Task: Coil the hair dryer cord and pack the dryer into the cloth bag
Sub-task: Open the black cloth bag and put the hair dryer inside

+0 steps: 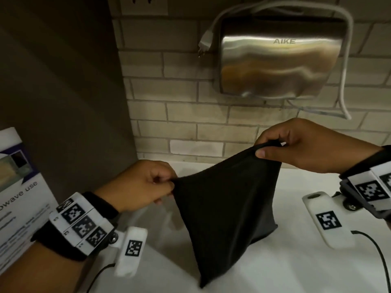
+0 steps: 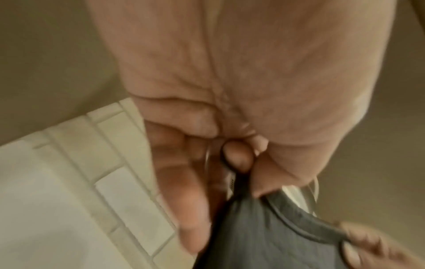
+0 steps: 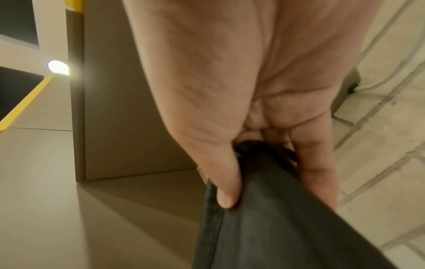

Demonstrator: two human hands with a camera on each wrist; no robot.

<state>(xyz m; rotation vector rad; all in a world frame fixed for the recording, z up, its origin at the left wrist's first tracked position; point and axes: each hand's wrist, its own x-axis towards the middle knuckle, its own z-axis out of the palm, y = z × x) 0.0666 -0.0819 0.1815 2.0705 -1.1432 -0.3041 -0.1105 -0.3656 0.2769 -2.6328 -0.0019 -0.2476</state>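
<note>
Printed sign [image 1: 19, 187]: far left, standing on the counter, partly cut by the frame edge; the words "wave use" are legible, the rest is blurred.
Dark panel [image 1: 63, 92]: upright surface behind the sign, meeting the tiled wall.
Left hand [image 1: 139, 185]: fingers and thumb pinching the left end of the bag's top hem; the left wrist view shows the hem caught between thumb and fingertip.
Cloth bag [image 1: 224, 212]: dark fabric, held up between the two hands by its top edge, the edge sloping upward toward the right; its lower tip rests on the counter. Contents cannot be told.
Counter [image 1: 275, 271]: white, beneath the bag and both wrists.
Tiled wall [image 1: 179, 98]: pale brick-pattern tiles behind the counter.
Plug [image 1: 204, 44]: white, hanging loose against the tiles on a white cord, just left of the hand dryer.
Hand dryer [image 1: 281, 58]: steel wall unit marked "AIKE", above the bag.
Right hand [image 1: 300, 144]: clamped on the right end of the hem, thumb pressed on the near side, held higher than the left hand.
</note>
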